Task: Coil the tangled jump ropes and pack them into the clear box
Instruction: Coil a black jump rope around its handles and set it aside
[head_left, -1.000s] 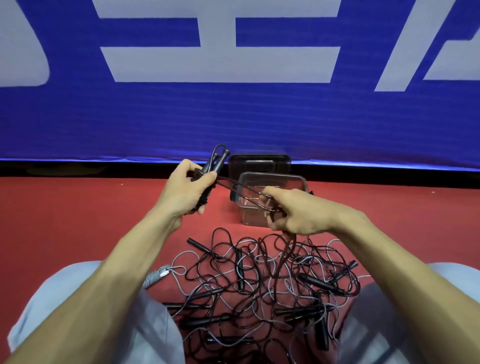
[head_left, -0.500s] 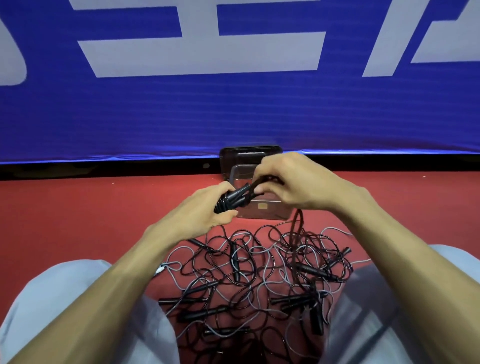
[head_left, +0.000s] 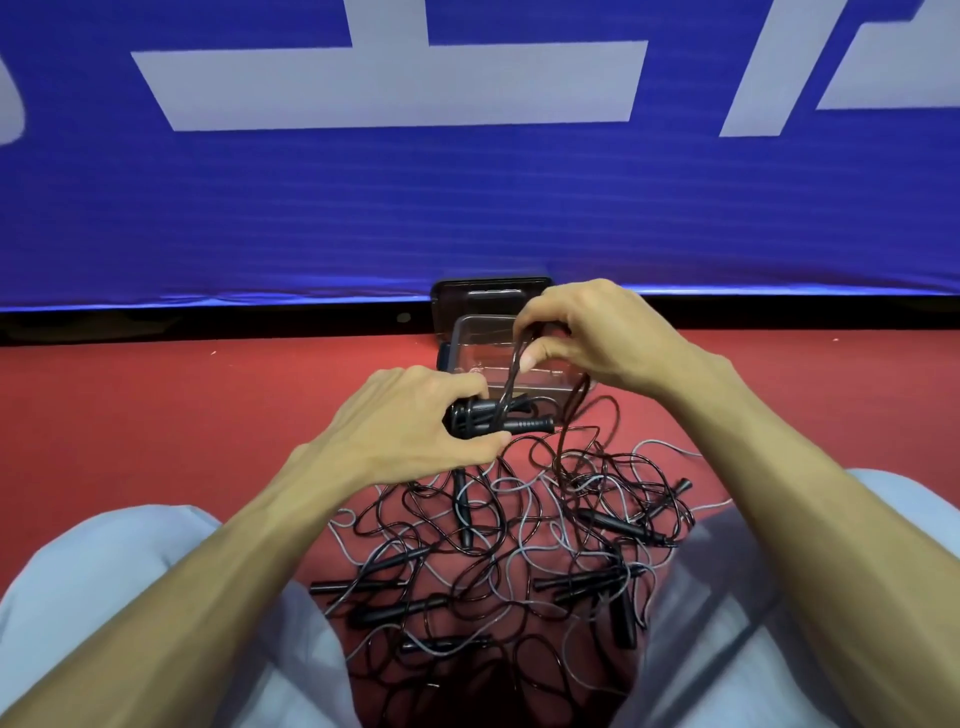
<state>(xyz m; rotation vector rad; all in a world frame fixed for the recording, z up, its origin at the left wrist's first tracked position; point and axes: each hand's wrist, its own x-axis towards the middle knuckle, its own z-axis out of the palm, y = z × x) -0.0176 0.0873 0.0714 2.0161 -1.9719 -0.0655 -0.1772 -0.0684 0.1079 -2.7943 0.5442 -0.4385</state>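
Centrally, the left hand (head_left: 415, 421) grips black handles (head_left: 498, 420) with cord wound round them; the right hand (head_left: 582, 332) pinches a cord loop (head_left: 514, 364) above. The box (head_left: 480, 338) sits behind; the tangle (head_left: 519, 545) fills lower centre.

The black jump-rope handles (head_left: 519, 425) held by the left hand (head_left: 410, 415) look like matt plastic, ribbed toward the tip. The thin black cord (head_left: 511, 374) pinched by the right hand (head_left: 587, 332) is smooth and glossy, as are the tangled black and grey cords (head_left: 524, 499) below the fingers. Beyond the fingertips, the clear rectangular box (head_left: 478, 343) is shiny plastic.
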